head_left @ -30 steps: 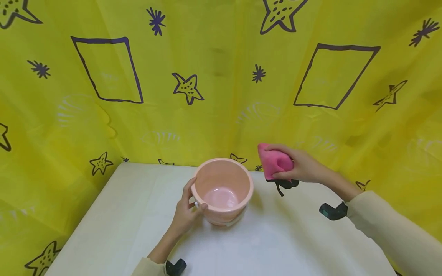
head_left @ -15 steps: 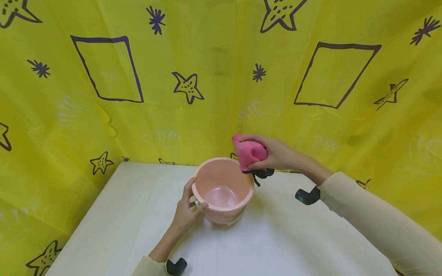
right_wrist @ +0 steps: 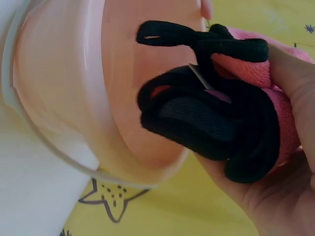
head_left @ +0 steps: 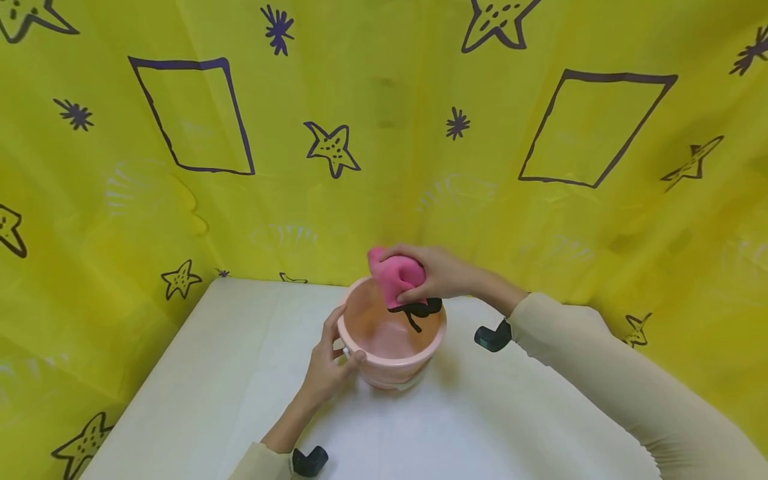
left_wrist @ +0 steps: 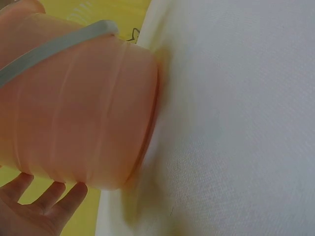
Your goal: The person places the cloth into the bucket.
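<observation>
A pale pink plastic bucket [head_left: 393, 365] stands upright on the white table. My left hand [head_left: 329, 370] grips its left side, the thumb at the rim; in the left wrist view the fingertips [left_wrist: 75, 194] lie against the outer wall. My right hand [head_left: 443, 272] holds a bunched pink towel [head_left: 390, 275] over the bucket's opening. Black edging and a black hanging loop [right_wrist: 165, 33] hang from the towel's lower side, seen close in the right wrist view. Part of the bucket's far rim is hidden behind the towel and hand.
The bucket's pale carrying handle [left_wrist: 56, 49] hangs down along its outside. Behind the white table [head_left: 240, 373] and at its sides hangs a yellow curtain [head_left: 384, 167] with starfish drawings. A dark wrist device [head_left: 495, 335] sits at the right sleeve.
My right hand has carried the pink towel leftward from beside the bucket to over its opening. The left hand and bucket have stayed in place.
</observation>
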Demonstrator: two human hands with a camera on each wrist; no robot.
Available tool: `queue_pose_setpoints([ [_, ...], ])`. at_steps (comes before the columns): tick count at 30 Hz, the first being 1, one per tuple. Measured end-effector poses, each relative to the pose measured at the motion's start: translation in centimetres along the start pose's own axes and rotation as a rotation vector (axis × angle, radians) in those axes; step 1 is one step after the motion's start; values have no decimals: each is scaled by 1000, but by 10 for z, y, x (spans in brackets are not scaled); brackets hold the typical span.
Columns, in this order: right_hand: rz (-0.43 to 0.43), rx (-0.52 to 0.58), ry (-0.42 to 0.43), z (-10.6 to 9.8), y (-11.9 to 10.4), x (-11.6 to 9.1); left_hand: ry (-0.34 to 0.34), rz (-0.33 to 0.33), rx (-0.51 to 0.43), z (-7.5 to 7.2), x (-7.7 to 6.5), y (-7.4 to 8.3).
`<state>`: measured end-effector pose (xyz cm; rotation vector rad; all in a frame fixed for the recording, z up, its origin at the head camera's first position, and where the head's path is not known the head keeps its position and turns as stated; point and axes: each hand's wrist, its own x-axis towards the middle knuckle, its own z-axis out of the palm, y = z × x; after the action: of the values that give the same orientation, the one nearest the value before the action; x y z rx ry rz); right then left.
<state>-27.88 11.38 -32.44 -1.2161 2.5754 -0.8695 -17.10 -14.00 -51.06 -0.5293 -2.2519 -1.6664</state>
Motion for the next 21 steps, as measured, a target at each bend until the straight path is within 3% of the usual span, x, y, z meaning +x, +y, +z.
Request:
queue_pose_setpoints([
  [7, 41, 30, -200, 15, -5, 13, -3, -21, -2, 1, 0, 3],
  [12, 67, 34, -299, 25, -6, 20, -1, -24, 9, 1, 1, 2],
  [21, 69, 20, -366, 41, -2, 30, 4, -13, 32, 1, 1, -1],
])
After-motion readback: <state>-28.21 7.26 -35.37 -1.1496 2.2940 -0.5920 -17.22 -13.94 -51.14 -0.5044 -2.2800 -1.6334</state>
